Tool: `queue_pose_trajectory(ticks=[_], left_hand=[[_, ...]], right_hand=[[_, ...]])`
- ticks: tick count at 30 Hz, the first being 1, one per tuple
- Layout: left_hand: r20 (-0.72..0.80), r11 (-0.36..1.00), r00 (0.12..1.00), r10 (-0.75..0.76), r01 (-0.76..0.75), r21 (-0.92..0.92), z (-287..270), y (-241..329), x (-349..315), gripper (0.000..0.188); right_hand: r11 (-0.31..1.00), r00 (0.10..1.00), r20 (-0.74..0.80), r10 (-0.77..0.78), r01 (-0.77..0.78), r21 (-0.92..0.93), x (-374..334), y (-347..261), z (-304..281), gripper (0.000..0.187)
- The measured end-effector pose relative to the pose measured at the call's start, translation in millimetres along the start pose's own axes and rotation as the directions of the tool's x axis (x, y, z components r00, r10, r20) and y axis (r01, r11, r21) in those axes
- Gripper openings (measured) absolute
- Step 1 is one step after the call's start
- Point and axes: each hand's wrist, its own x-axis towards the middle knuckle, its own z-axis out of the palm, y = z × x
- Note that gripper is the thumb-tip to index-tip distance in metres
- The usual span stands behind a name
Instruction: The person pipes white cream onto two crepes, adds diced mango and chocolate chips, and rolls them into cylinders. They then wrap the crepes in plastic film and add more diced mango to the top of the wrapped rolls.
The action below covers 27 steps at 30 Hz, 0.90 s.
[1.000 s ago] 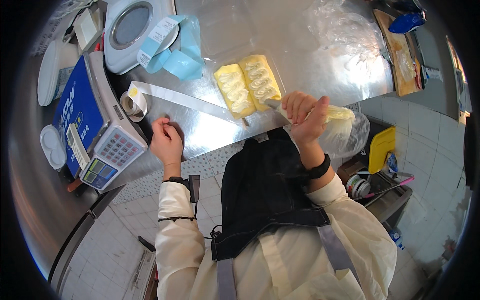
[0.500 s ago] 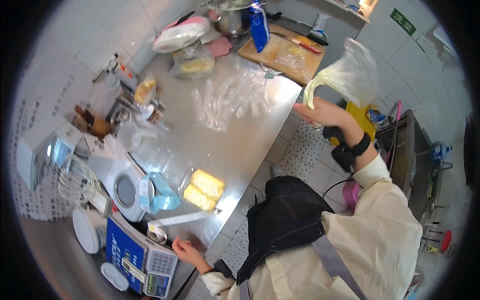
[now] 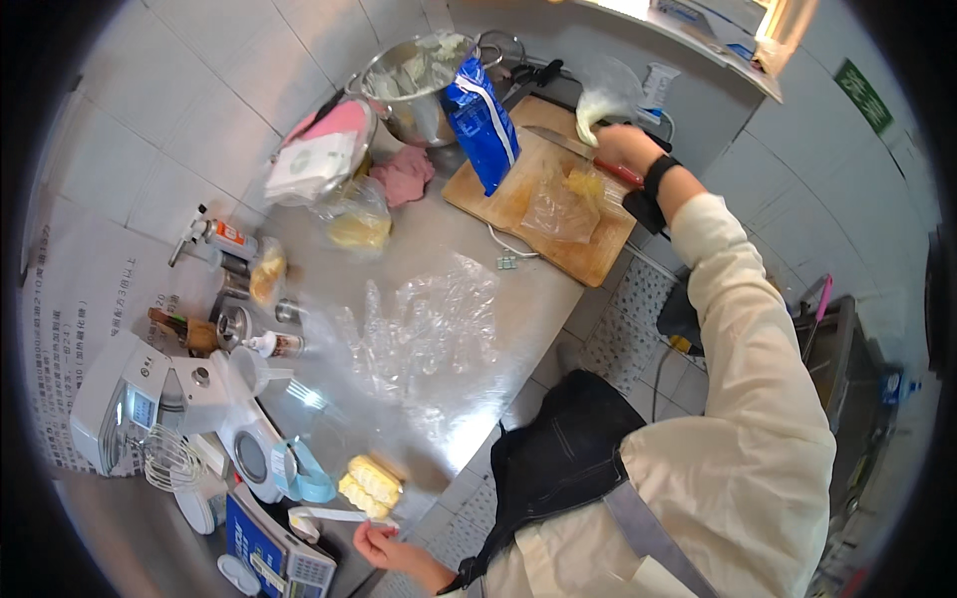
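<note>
My right hand (image 3: 630, 149) is closed around the lower part of a clear piping bag (image 3: 604, 92) with pale cream inside. It is above the far right of a wooden cutting board (image 3: 478, 189), beside a red-handled knife (image 3: 618, 170). My left hand (image 3: 377, 546) is at the near table edge, fingers loosely curled and apart, overlapping the end of a white strip (image 3: 334, 514). Whether it touches the strip I cannot tell. Two yellow cake-like pieces (image 3: 370, 485) lie just beyond it. A crumpled clear plastic bag (image 3: 563, 204) lies on the board.
Clear plastic gloves (image 3: 429, 324) are spread on the steel table (image 3: 399, 234). A steel bowl (image 3: 414, 115), a blue packet (image 3: 481, 125) and a pink cloth (image 3: 404, 175) stand at the back. To the left are a mixer (image 3: 125, 399), a whisk (image 3: 171, 458) and a scale (image 3: 309, 570).
My right hand has carried the piping bag away from my body, over the cutting board. My left hand has come onto the strip's end. The head view has shifted.
</note>
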Motion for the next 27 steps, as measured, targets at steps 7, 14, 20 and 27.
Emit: queue_pose_trajectory(ticks=[7,14,20,27], left_hand=[[0.175,0.988,0.975,-0.136,0.119,0.1,97.2,84.8,-59.3,0.012],[0.541,0.849,0.781,-0.314,0.485,-0.208,144.6,66.3,-50.6,0.029],[0.93,0.614,0.366,-0.027,0.74,-0.274,281.2,86.0,-79.0,0.048],[0.988,0.418,0.148,0.052,0.895,-0.156,363.0,129.1,-131.5,0.048]], right_hand=[[0.897,0.967,-0.236,-0.099,-0.016,-0.441,103.9,14.2,5.8,0.046],[0.682,0.675,-0.541,-0.501,0.693,0.234,-50.0,-69.3,47.5,0.028],[0.871,0.67,-0.601,-0.435,0.483,-0.091,-73.4,-69.2,89.1,0.017],[0.551,0.582,-0.757,-0.297,0.752,0.362,-132.4,-47.6,31.1,0.013]])
